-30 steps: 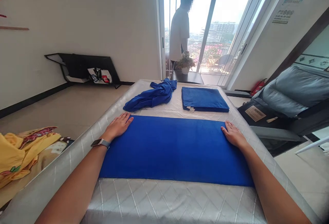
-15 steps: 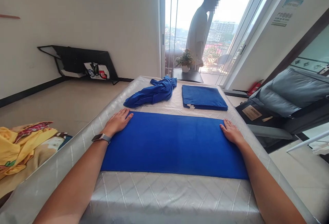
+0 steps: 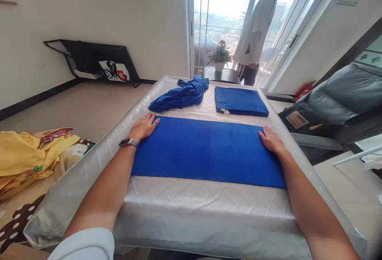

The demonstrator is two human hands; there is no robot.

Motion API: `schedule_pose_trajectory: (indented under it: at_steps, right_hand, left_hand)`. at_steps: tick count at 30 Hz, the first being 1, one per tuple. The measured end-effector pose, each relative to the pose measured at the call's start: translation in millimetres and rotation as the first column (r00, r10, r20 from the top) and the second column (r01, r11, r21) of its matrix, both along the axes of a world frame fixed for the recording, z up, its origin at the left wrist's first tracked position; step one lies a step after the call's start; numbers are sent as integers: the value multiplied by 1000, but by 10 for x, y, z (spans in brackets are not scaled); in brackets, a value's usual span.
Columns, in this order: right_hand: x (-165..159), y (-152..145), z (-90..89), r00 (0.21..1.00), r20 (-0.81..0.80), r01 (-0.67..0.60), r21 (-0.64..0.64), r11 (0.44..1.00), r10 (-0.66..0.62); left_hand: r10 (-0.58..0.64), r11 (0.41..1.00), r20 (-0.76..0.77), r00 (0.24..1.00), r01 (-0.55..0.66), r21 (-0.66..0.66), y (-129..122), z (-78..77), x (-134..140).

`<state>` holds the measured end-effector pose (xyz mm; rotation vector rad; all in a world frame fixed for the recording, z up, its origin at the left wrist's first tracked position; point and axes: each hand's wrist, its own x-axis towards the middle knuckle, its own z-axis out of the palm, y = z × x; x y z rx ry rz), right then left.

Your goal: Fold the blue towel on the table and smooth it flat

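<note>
A blue towel (image 3: 205,152) lies flat across the silver-covered table (image 3: 209,208) as a long rectangle with a faint crease down its middle. My left hand (image 3: 145,126) rests open on its far left corner, fingers stretched forward, a watch on the wrist. On the far right corner lies my right hand (image 3: 271,139), also open and flat. Beyond the towel sit a crumpled blue cloth (image 3: 182,94) at left and a neat stack of folded blue towels (image 3: 241,100) at right, with a white tag showing at the stack's near edge.
Behind the table, a potted plant (image 3: 219,57) stands on a dark chair (image 3: 222,75) by the glass door. A person (image 3: 255,33) is there too. A grey recliner (image 3: 343,96) is at right; yellow bedding (image 3: 32,152) lies at left.
The view has shifted, so the table sits higher in the picture and more of its front shows. The person by the door has moved right. Both hands stay flat on the towel's corners.
</note>
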<state>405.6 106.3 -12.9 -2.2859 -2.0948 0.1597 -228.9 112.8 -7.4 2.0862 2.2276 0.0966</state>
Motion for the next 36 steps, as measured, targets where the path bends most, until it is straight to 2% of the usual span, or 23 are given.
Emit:
schedule_pose_trajectory:
  at_steps: [5, 14, 20, 25, 28, 30, 32, 34, 36]
  right_hand:
    - [5, 7, -2, 1000, 15, 3, 3, 1000, -3]
    - [19, 25, -22, 1000, 21, -2, 4, 1000, 2]
    - [22, 26, -48, 1000, 26, -8, 34, 999, 7]
    - [16, 6, -49, 1000, 22, -7, 68, 998, 6]
    - [-30, -35, 13, 999, 33, -22, 120, 992, 18]
    - [-155, -79, 94, 998, 42, -63, 164, 984, 57]
    - [-415, -134, 198, 990, 34, -138, 198, 970, 134]
    - [-820, -190, 294, 968, 11, -248, 209, 946, 251]
    - [-1321, -231, 350, 922, -14, -378, 192, 906, 388]
  left_hand:
    - [7, 1000, -4, 1000, -7, 3, -12, 22, 19]
    - [19, 999, -5, 1000, -18, 49, 25, -72, -11]
    - [21, 998, 9, 1000, -21, 57, 19, -64, 13]
    - [8, 983, -21, 1000, -4, 182, -28, -42, 28]
    - [-29, 963, -40, 999, 38, 267, -78, 38, 94]
    - [-92, 952, -25, 995, 95, 291, -119, 117, 234]
    - [-205, 943, 25, 978, 191, 274, -165, 187, 491]
    - [-349, 915, 70, 934, 324, 242, -204, 224, 867]
    - [-481, 861, 59, 875, 458, 221, -224, 219, 1317]
